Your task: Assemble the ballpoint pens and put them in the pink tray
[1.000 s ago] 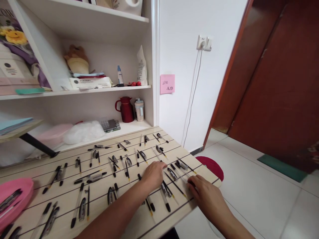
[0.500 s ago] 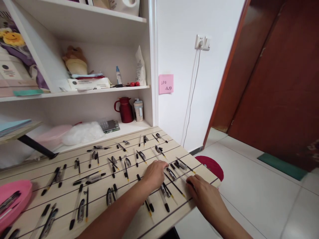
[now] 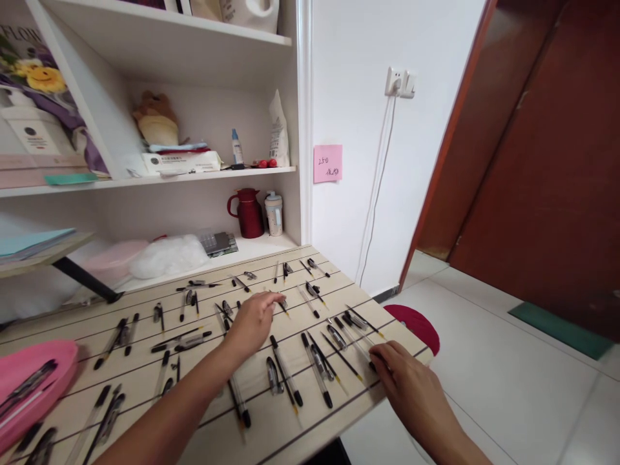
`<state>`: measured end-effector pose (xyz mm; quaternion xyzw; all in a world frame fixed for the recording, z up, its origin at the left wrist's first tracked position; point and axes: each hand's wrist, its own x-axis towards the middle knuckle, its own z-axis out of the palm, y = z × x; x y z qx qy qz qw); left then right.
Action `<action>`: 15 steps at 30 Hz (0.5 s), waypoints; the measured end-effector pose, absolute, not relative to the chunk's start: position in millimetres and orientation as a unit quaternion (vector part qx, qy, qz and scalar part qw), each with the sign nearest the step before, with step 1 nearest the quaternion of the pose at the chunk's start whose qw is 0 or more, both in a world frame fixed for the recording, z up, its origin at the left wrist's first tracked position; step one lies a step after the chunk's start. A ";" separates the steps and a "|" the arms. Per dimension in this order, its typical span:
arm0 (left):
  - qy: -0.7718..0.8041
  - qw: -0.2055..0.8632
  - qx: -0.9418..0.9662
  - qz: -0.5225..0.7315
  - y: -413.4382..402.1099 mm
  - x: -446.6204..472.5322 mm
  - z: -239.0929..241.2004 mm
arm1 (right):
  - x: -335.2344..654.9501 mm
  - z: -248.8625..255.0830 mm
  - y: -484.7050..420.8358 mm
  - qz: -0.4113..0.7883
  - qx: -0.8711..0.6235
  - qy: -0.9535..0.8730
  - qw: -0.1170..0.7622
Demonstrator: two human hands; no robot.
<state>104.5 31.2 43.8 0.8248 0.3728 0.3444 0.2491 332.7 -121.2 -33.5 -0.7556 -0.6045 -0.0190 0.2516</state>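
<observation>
Disassembled pens lie in small groups across the wood-look table: clear barrels with black ends, black caps and refills with yellow tips. My left hand point(image 3: 252, 326) hovers over the middle groups, its fingers loosely stretched to the right and nothing visible in them; it hides some parts beneath. At the right table edge, my right hand point(image 3: 404, 374) has its fingers closed on the near end of a clear pen barrel point(image 3: 361, 349). Close by lie a black cap point(image 3: 336, 337) and a refill point(image 3: 345, 358). Nearer the front edge is another pen barrel point(image 3: 317, 374).
A pink tray point(image 3: 62, 361) with pen parts stands at the left. Behind the table, white shelves hold a red jug point(image 3: 250, 213), a cup point(image 3: 274, 213) and a plastic bag point(image 3: 169, 256). A red stool point(image 3: 419, 326) stands beyond the right edge.
My left hand has moved left and slightly farther back, uncovering pen parts near the table's middle. My right hand stays by the right edge. The view has turned slightly left.
</observation>
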 end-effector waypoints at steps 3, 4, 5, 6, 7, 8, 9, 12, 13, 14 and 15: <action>0.409 0.213 0.814 0.351 19.0 65.3 55.4 | 330.1 -37.0 -129.0 -0.035 -0.737 -0.599 0.311; 0.426 0.197 0.812 0.347 14.9 50.0 57.3 | 328.7 -39.5 -131.7 -0.044 -0.729 -0.597 0.332; 0.444 0.173 0.811 0.338 11.1 33.6 58.1 | 327.1 -42.5 -134.4 -0.055 -0.719 -0.597 0.351; 0.460 0.150 0.811 0.329 7.9 16.3 58.0 | 325.3 -46.1 -136.8 -0.065 -0.708 -0.600 0.367; 0.472 0.126 0.810 0.326 5.3 -1.6 57.1 | 323.4 -50.0 -138.8 -0.074 -0.696 -0.606 0.378; 0.485 0.105 0.806 0.324 3.2 -20.0 55.7 | 321.4 -54.0 -140.3 -0.084 -0.683 -0.614 0.387; 0.495 0.083 0.802 0.324 1.4 -38.3 54.4 | 319.6 -58.0 -141.3 -0.093 -0.671 -0.622 0.393; 0.551 0.030 0.776 0.306 -3.9 -90.4 54.0 | 315.3 -68.3 -141.8 -0.115 -0.650 -0.635 0.403; 0.574 0.009 0.760 0.305 -6.1 -106.2 56.0 | 314.4 -71.0 -141.4 -0.120 -0.648 -0.634 0.404; 0.596 -0.009 0.747 0.294 -8.2 -121.1 59.3 | 313.8 -73.3 -141.0 -0.123 -0.648 -0.634 0.403; 0.624 -0.040 0.724 0.291 -10.0 -135.6 63.5 | 313.5 -75.4 -140.5 -0.127 -0.648 -0.634 0.402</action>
